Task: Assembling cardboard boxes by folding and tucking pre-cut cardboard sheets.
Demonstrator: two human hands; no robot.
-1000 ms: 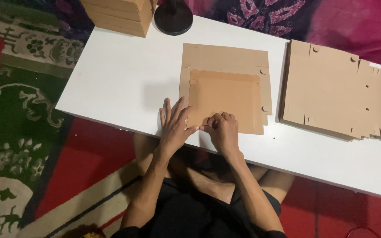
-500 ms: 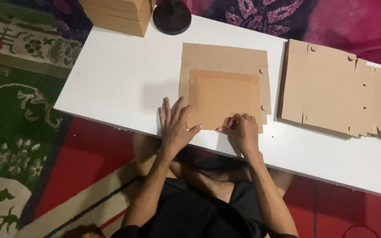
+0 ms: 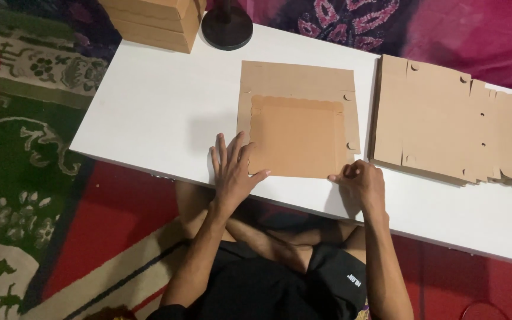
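Left hand [image 3: 232,169] flat, fingers spread wide, palm down on the near left corner of the folded cardboard sheet [image 3: 298,127], partly on the white worktop [image 3: 149,112]. Right hand [image 3: 361,185] curled narrow, fingertips pinching or pressing at the sheet's near right corner; cannot tell if it actually grips the edge. Sheet lies flat mid-worktop, near edge close to the worktop's front edge, one flap folded over so a scalloped edge shows across the upper part. Small round cut-outs along its right side.

Stack of flat cardboard blanks [image 3: 451,127] to the right of the sheet, just beside it, not touching, notched edges, spilling toward the worktop's right end. Stack of brown boxes [image 3: 155,21] at the far left corner. Black round lamp base [image 3: 227,26] just right of the boxes.

Person sits cross-legged on the floor under the worktop, black shorts. Patterned green and red rug [image 3: 25,166] on the left. Pink and purple cloth [image 3: 445,35] behind the worktop.
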